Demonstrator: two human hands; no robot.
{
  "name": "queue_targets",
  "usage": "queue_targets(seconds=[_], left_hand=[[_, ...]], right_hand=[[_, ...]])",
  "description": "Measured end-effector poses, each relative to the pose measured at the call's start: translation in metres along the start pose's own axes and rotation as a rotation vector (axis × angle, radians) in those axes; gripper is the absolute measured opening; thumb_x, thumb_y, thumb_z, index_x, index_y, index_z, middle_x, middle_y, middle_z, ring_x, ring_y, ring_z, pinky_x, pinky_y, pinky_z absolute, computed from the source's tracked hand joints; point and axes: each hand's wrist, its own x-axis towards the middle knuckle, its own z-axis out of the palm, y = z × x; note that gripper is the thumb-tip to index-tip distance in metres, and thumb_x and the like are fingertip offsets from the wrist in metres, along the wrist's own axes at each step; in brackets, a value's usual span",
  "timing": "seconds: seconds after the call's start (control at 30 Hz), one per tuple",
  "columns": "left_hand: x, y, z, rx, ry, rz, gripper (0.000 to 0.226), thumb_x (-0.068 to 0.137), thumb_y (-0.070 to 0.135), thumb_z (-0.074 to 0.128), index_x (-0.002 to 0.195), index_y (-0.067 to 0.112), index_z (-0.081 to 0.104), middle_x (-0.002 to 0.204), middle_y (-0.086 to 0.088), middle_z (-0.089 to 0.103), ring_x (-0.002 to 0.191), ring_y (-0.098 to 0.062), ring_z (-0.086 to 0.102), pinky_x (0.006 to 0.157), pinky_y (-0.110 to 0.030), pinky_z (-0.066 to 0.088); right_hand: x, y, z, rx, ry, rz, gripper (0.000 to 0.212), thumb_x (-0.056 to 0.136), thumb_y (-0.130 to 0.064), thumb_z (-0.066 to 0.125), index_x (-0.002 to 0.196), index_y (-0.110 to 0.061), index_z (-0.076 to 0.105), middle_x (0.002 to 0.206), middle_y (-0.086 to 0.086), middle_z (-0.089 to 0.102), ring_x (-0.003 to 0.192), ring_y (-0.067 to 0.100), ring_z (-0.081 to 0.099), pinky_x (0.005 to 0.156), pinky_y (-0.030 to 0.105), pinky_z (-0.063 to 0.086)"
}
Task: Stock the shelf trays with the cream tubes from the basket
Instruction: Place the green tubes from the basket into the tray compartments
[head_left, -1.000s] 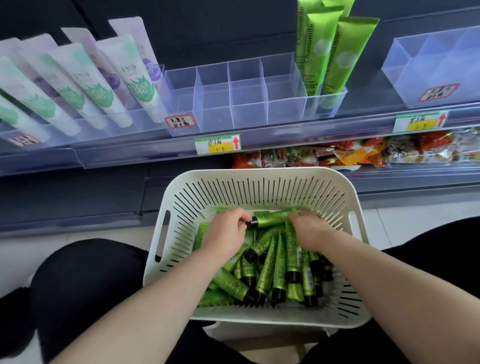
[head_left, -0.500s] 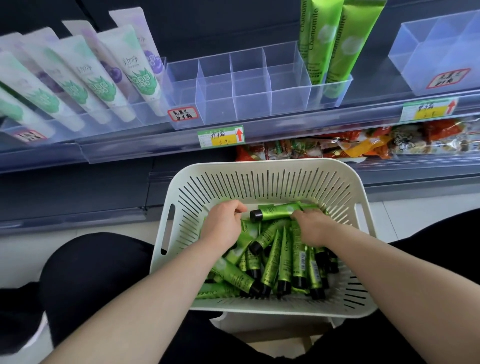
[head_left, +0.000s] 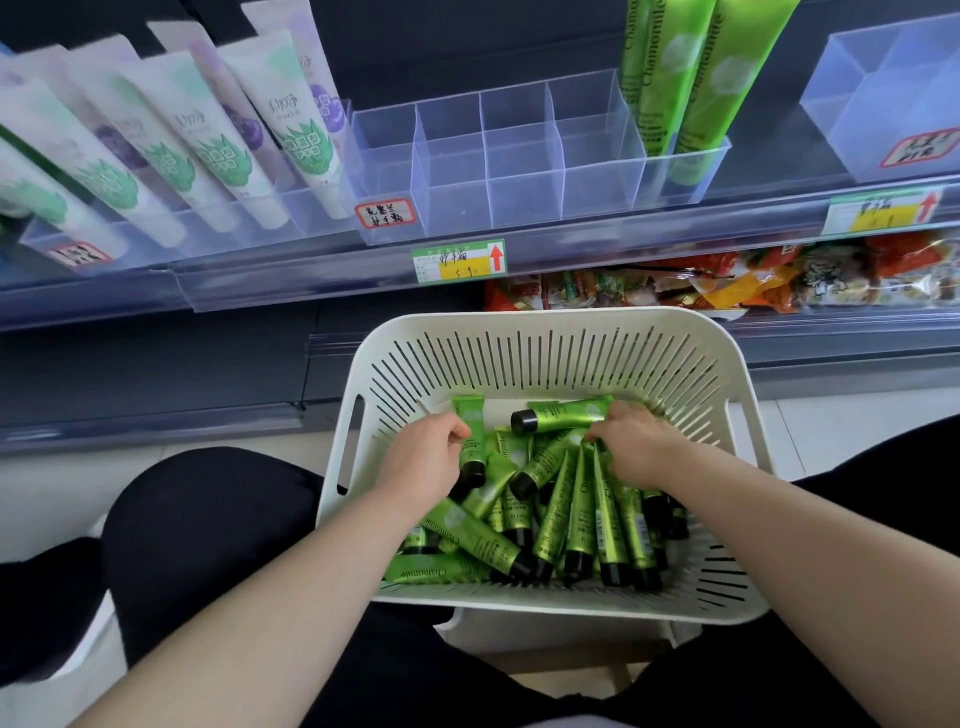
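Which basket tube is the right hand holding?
The tube lying crosswise at the pile's far edge, black cap pointing left; the right hand grips its tail end. Most others lie lengthwise.

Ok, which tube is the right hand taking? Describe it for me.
Look in the white basket, at the far edge of the green pile. The crosswise tube in the right hand lies on top, black cap pointing left; the second tube, in the left hand, and most others point caps toward the person.

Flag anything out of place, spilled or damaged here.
Nothing spilled or damaged. The tubes lie jumbled in the basket, caps pointing different ways. The middle tray is mostly unfilled: only its right-end compartment holds tall green tubes.
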Motion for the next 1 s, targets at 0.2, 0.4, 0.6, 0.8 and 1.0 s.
queue_targets(seconds=[0.2,0.4,0.6,0.8,1.0], left_hand=[[-0.002,-0.003,0.001,-0.037,0.012,-0.028,0.024,0.094,0.009,0.055,0.113,0.018,0.065,0.115,0.005,0.066,0.102,-0.008,0.061,0.093,-0.023,0.049],[0.006,-0.003,0.003,0.009,0.008,-0.095,0.029,0.096,0.009,0.051,0.122,0.016,0.061,0.125,0.001,0.062,0.11,-0.014,0.06,0.096,-0.027,0.046],[0.025,0.015,0.02,0.136,-0.267,-0.1,0.027,0.1,0.019,0.048,0.121,0.009,0.06,0.123,-0.011,0.058,0.109,-0.027,0.057,0.095,-0.039,0.047],[0.022,0.021,0.029,0.138,-0.212,-0.208,0.008,0.089,0.015,0.067,0.095,0.01,0.069,0.106,-0.007,0.059,0.093,-0.023,0.059,0.08,-0.03,0.048],[0.032,0.022,0.021,0.056,-0.385,-0.454,0.091,0.075,0.008,0.077,0.148,0.011,0.023,0.128,-0.01,0.054,0.107,-0.027,0.057,0.076,-0.03,0.05]], right_hand=[[-0.003,0.003,-0.021,0.261,-0.118,-0.064,0.034,0.085,-0.032,0.068,0.115,-0.025,0.055,0.117,-0.001,0.057,0.1,0.015,0.052,0.085,0.028,0.042],[-0.01,-0.017,-0.037,0.476,0.146,-0.103,0.019,0.089,-0.031,0.063,0.107,-0.026,0.059,0.097,-0.006,0.062,0.074,0.013,0.061,0.067,0.029,0.052],[-0.017,-0.023,-0.039,0.462,0.357,-0.147,0.012,0.093,-0.03,0.056,0.104,-0.03,0.061,0.097,-0.009,0.063,0.065,0.003,0.061,0.059,0.028,0.053],[-0.017,-0.021,-0.041,0.445,0.45,-0.171,0.01,0.091,-0.029,0.059,0.1,-0.029,0.062,0.097,-0.009,0.062,0.085,0.013,0.059,0.073,0.032,0.052],[-0.014,-0.023,-0.043,0.411,0.43,-0.182,0.012,0.091,-0.029,0.058,0.103,-0.03,0.062,0.103,-0.008,0.062,0.091,0.014,0.058,0.076,0.034,0.052]])
